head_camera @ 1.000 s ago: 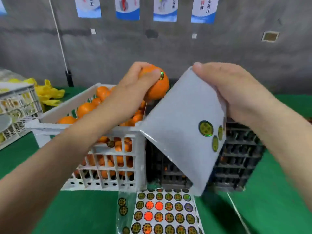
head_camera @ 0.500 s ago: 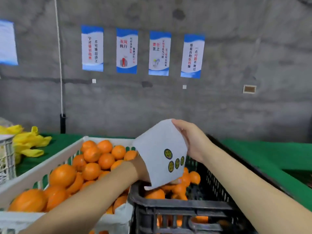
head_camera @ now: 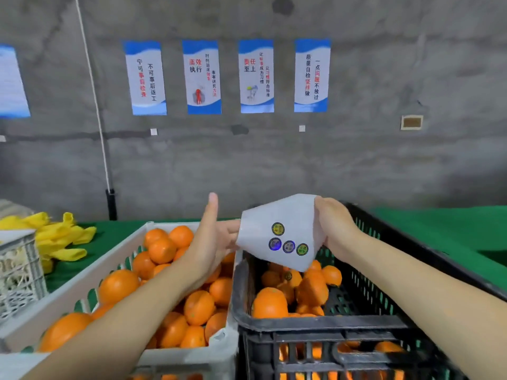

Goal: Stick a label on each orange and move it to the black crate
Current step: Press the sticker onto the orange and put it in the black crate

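While right hand (head_camera: pixel 337 231) grasps label sheet (head_camera: pixel 290 212) | left hand (head_camera: pixel 211 242) fingers released | sheet overhangs black crate (head_camera: pixel 315 322) | white crate (head_camera: pixel 82 282) left

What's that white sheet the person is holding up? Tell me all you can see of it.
The label sheet is pale, glossy backing paper bearing four round stickers, one above a row of three. It is held tilted and slightly curved above the black crate and its oranges. The right hand grips its right edge; the left hand touches its left edge with its fingers, thumb raised.

White label sheet (head_camera: pixel 290 212) above black crate (head_camera: pixel 315 323); oranges (head_camera: pixel 270 303) piled inside
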